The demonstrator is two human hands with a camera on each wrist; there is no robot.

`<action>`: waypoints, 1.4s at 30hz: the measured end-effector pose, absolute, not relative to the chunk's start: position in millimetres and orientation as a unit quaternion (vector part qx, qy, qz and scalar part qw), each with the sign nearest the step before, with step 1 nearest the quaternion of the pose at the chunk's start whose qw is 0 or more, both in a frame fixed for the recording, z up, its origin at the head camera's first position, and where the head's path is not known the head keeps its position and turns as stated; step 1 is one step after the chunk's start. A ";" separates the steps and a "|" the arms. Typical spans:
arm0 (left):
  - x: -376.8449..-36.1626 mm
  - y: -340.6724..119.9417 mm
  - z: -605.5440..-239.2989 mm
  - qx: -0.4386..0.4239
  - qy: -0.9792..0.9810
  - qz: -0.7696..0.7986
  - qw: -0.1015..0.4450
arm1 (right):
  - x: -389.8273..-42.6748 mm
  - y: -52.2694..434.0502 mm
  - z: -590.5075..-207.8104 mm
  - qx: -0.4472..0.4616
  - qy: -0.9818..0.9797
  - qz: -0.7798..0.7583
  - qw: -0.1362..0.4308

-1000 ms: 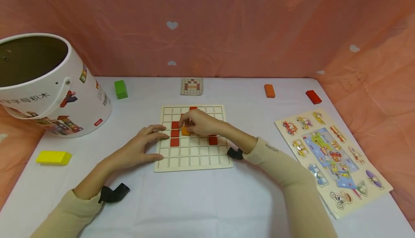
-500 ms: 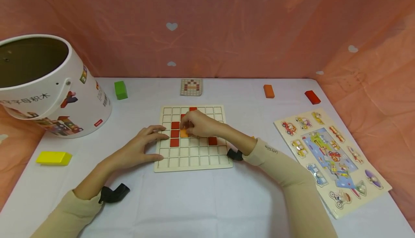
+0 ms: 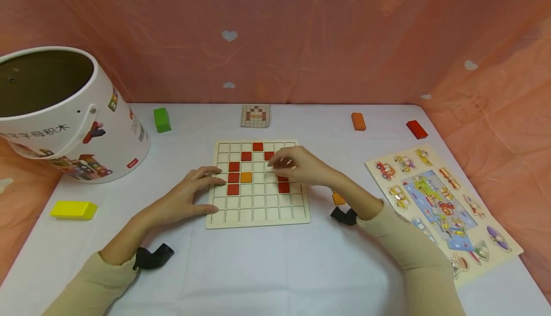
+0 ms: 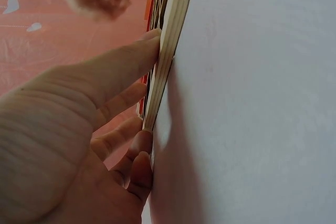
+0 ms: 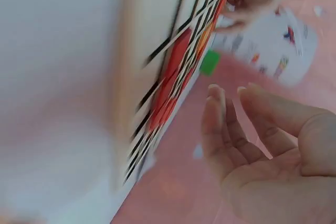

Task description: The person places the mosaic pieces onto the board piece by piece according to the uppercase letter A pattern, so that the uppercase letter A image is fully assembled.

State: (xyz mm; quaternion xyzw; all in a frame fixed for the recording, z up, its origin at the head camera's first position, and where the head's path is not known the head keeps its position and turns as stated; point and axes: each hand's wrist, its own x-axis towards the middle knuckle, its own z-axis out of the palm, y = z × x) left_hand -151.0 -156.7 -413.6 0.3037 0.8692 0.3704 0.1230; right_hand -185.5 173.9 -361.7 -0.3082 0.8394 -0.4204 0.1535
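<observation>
A pale wooden grid board (image 3: 257,213) lies in the middle of the white table. Several red tiles (image 3: 233,178) sit in its cells, and one orange tile (image 3: 246,177) lies beside the left red column. My left hand (image 3: 189,194) rests flat at the board's left edge (image 4: 167,56), with its fingertips (image 4: 149,38) touching the rim. Over the right side of the board hovers my right hand (image 3: 294,164), its fingers (image 5: 220,114) loosely spread and holding nothing. The right wrist view shows the board (image 5: 142,61) and its red tiles (image 5: 170,80) blurred.
A big white bucket (image 3: 64,115) stands at the far left, with a yellow block (image 3: 72,209) in front of it. At the back lie a green block (image 3: 161,119), a small pattern card (image 3: 256,115), an orange block (image 3: 358,121) and a red block (image 3: 416,129). A vehicle puzzle board (image 3: 439,206) lies at right, and a small orange piece (image 3: 338,198) lies by my right wrist.
My right hand has let go of the orange tile, which now lies in its cell. The hand has lifted and moved right across the board. The left hand has stayed put.
</observation>
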 end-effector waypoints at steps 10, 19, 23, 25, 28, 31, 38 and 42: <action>-152.3 -156.3 -414.7 0.306 0.872 0.364 0.117 | -156.2 275.2 -376.8 -0.240 0.865 -0.399 0.187; -152.6 -156.4 -413.9 0.302 0.873 0.363 0.121 | -148.7 292.9 -382.9 -0.246 0.869 -0.381 0.199; -152.6 -156.5 -414.3 0.302 0.873 0.363 0.121 | -148.2 291.3 -382.0 -0.245 0.872 -0.375 0.199; -152.5 -156.6 -414.4 0.302 0.873 0.363 0.122 | -149.8 290.6 -380.9 -0.244 0.872 -0.376 0.198; -152.4 -157.1 -414.8 0.299 0.873 0.364 0.124 | -156.8 286.7 -379.0 -0.247 0.869 -0.382 0.195; -152.5 -157.5 -415.3 0.297 0.873 0.365 0.125 | -169.0 275.4 -374.9 -0.250 0.864 -0.392 0.195; -152.1 -157.4 -416.5 0.300 0.873 0.365 0.122 | -203.7 219.4 -365.2 -0.281 0.840 -0.420 0.199; -152.0 -156.8 -415.6 0.303 0.872 0.365 0.119 | -218.2 184.9 -362.6 -0.306 0.820 -0.436 0.212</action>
